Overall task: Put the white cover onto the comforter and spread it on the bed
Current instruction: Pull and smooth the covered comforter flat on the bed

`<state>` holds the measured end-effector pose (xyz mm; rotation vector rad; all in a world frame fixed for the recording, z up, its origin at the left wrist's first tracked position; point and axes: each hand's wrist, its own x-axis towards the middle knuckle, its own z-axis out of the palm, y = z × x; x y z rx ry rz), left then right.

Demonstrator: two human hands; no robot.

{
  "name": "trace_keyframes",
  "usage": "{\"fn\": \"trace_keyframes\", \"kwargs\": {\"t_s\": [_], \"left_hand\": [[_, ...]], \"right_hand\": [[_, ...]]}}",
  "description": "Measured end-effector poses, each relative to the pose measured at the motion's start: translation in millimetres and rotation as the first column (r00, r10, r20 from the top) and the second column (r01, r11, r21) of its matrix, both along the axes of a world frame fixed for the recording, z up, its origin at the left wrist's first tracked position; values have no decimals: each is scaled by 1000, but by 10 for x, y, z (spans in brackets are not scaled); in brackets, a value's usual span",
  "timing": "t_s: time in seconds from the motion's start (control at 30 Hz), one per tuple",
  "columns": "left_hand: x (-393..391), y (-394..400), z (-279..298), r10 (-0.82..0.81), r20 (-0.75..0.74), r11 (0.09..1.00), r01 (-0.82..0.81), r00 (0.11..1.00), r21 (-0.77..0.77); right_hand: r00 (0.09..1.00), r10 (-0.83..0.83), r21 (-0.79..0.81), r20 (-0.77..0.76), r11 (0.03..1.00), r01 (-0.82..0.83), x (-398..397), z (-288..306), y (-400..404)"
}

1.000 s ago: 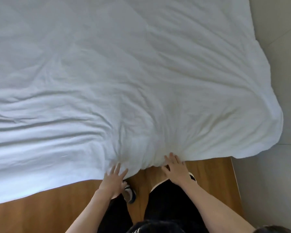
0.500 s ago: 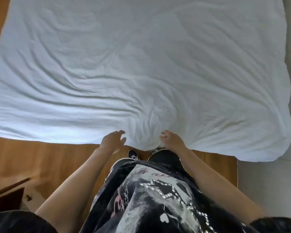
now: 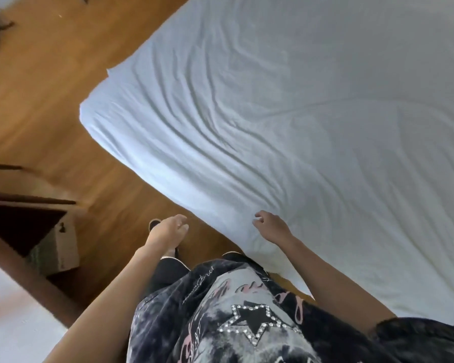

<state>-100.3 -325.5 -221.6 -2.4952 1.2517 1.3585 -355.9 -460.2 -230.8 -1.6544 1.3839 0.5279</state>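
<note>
So we're standing at the edge of the bed, looking down. The comforter (image 3: 286,121), white cover already on, lies spread over the bed and fills most of the upper right of the view. It's pretty wrinkled, with long creases running across it toward the near edge. One rounded corner hangs out over the wood floor (image 3: 50,82) on the left side.

Our right hand (image 3: 271,226) is at the near edge of the comforter, fingers loosely curled over the fabric. Honestly we can't tell if it's pinching the cloth or just resting on it. Our left hand (image 3: 169,229) hangs above the floor just beside that edge, apart from the comforter, fingers relaxed and slightly bent, holding nothing.

Below the hands there's our dark printed shirt (image 3: 233,318) with a studded star on it, and a shoe (image 3: 154,224) peeks out past the left hand. Off to the left there's a brown wooden piece of furniture (image 3: 24,205), with a cardboard box (image 3: 63,247) sitting by it on the floor. Everything over there is blurry.
</note>
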Motion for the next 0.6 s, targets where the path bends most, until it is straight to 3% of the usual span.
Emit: {"fn": "trace_keyframes", "kwargs": {"t_s": [0.23, 0.6], "left_hand": [[1797, 188, -251, 169, -41, 986, -170, 985, -4], [4449, -285, -250, 86, -54, 996, -85, 995, 24]], "right_hand": [[997, 79, 7, -28, 997, -78, 2092, -37, -93], [996, 66, 18, -52, 998, -65, 4787, 52, -372]]}}
